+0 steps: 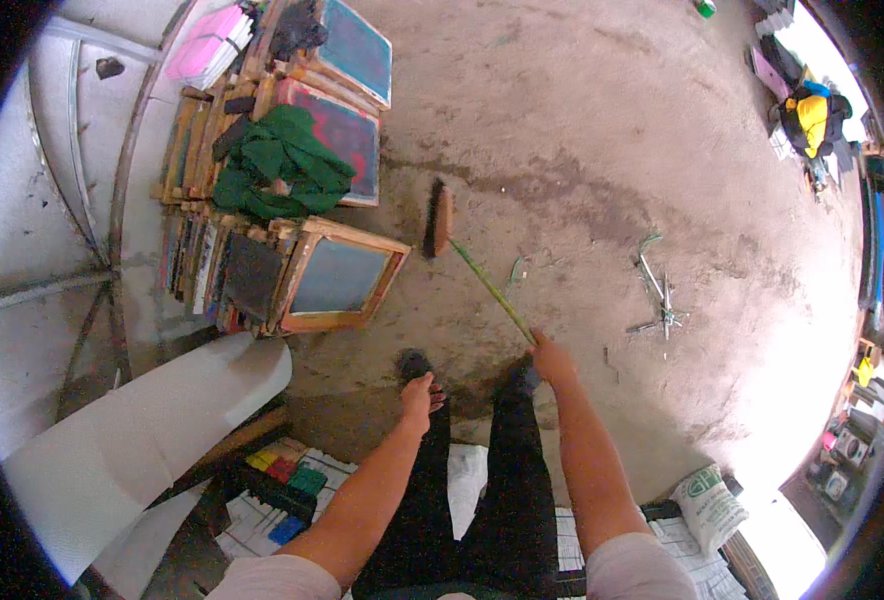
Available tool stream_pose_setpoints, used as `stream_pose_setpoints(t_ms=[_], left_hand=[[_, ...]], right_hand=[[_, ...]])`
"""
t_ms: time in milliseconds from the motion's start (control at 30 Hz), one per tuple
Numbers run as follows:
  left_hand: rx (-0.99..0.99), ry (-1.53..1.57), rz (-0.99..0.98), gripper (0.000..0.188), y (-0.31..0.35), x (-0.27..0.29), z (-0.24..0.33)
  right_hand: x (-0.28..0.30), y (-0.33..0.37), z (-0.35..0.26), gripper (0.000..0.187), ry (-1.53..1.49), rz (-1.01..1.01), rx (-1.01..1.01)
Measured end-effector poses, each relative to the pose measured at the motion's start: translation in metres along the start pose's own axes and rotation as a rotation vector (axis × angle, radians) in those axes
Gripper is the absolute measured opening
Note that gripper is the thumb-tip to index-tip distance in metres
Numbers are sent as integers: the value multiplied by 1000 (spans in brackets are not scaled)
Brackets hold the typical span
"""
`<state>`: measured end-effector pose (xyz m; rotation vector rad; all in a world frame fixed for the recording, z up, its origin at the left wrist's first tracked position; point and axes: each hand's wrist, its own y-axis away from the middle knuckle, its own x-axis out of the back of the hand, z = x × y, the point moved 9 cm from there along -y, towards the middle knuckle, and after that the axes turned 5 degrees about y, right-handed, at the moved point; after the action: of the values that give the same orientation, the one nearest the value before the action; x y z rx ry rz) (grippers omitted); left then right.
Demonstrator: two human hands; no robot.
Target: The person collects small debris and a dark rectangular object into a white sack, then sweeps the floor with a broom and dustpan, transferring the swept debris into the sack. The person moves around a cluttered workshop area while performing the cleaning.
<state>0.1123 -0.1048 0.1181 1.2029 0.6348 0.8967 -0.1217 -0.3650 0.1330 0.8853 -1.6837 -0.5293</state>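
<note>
A push broom with a dark-bristled head point(444, 216) and a thin green handle point(492, 290) lies out in front of me, its head down at the dirt floor. My right hand point(554, 360) is closed round the near end of that handle. My left hand point(420, 399) hangs over my left leg, with nothing in it and its fingers loosely apart. Beyond the broom head, to the left, lean wooden-framed screens point(347, 277) in stacks.
A green cloth point(282, 165) drapes over the stacked frames. A large white roll point(142, 450) lies at the lower left. Scraps of pale sticks point(662, 305) lie on the floor to the right. Near my legs stands a white sack point(709, 508); shelves with goods line the far right edge.
</note>
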Motion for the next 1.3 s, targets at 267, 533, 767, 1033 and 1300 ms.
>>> stream_pose_setpoints(t_ms=[267, 533, 767, 1033, 1300], left_hand=[[-72, -282, -120, 30, 23, -72, 8], [-145, -426, -102, 27, 36, -90, 40], [-163, -715, -193, 29, 38, -114, 72], [-270, -879, -348, 29, 4, -116, 155], [-244, -892, -250, 30, -31, -68, 193]], right_hand=[[58, 25, 95, 38, -10, 10, -276], [64, 67, 95, 39, 77, 16, -143], [64, -18, -24, 54, 118, -90, -219], [115, 72, 41, 46, -37, 2, -607], [103, 73, -40, 44, -49, 13, -509]])
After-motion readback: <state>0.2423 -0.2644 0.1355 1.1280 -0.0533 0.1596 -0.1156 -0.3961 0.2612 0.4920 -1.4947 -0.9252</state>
